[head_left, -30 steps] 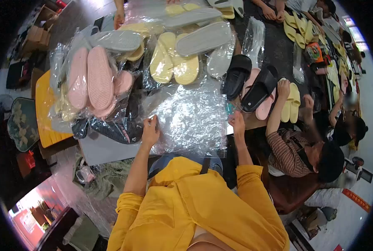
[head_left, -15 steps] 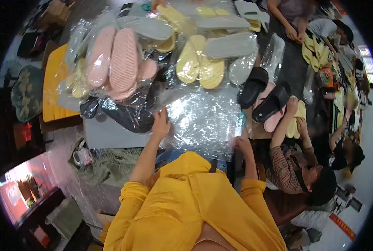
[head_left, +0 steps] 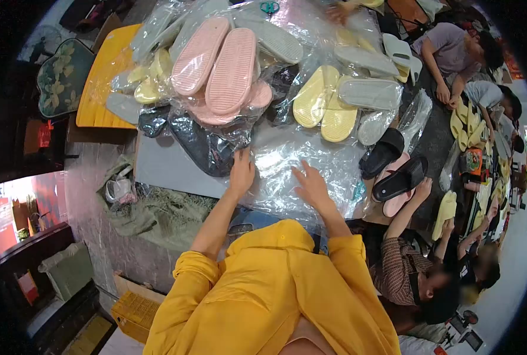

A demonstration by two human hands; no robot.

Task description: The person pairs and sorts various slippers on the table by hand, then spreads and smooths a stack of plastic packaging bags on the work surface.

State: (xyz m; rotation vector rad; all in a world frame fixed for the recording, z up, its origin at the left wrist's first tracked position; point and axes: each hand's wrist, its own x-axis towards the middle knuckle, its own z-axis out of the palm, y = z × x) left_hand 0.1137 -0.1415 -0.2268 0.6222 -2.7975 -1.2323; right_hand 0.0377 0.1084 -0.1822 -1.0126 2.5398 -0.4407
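A clear plastic bag [head_left: 275,193] lies flat and shiny on the table edge in front of me. My left hand [head_left: 242,171] rests at the bag's left side, fingers stretched forward, close to a bagged black slipper [head_left: 201,145]. Over the middle of the bag is my right hand [head_left: 312,186], its fingers spread and nothing in them. Just beyond the bag lie bagged pink slippers [head_left: 231,71], soles up, and yellow slippers [head_left: 324,103]. A grey slipper [head_left: 370,93] partly covers the yellow pair.
Black slippers [head_left: 400,178] and a pink slipper [head_left: 395,204] lie to the right. A co-worker in a patterned sleeve [head_left: 402,266] sits there, holding a yellow slipper [head_left: 445,214]. At left stand a yellow board [head_left: 106,83] and a green cloth heap [head_left: 151,219]. Scissors [head_left: 269,7] lie at the back.
My right hand has moved from the bag's right edge inward over its middle, fingers spreading. My left hand stays at the left side. The view has shifted, and the co-worker has raised a yellow slipper.
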